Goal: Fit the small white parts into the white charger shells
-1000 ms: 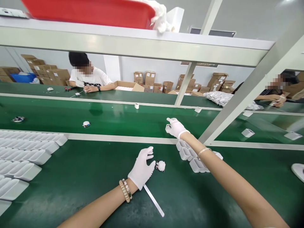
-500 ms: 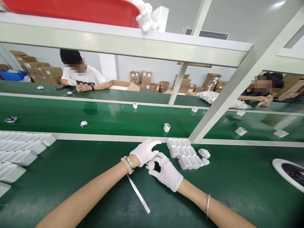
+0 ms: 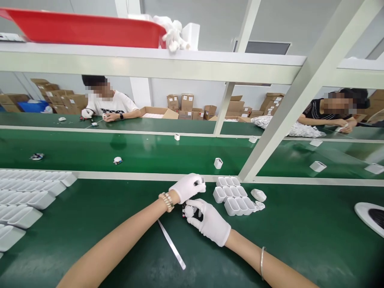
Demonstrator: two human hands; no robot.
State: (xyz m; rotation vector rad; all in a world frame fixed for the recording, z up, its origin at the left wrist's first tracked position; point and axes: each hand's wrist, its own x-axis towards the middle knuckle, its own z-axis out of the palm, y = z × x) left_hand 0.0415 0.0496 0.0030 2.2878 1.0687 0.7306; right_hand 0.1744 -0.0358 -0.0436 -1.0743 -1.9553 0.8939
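Note:
Both my hands wear white gloves and meet over the green bench. My left hand (image 3: pixel 187 187) is curled, its fingers closed around a small dark-and-white part I can barely see. My right hand (image 3: pixel 210 222) pinches a small white-and-black electronic part (image 3: pixel 189 210) just below the left hand. A cluster of white plastic shells (image 3: pixel 232 196) stands right of my hands, with two loose white caps (image 3: pixel 258 195) beside it. One finished white shell (image 3: pixel 218 163) stands on the conveyor belt beyond.
Rows of white shells (image 3: pixel 30 192) fill the left of the bench. A white strip (image 3: pixel 171 250) lies under my left forearm. A slanted white frame post (image 3: pixel 270 144) rises on the right. Two people sit across the belt; cartons line the back wall. A red tray (image 3: pixel 84 30) sits overhead.
My right hand left a white shell on the belt and drew back to the small part by my left hand. Both hands now hold small parts close together.

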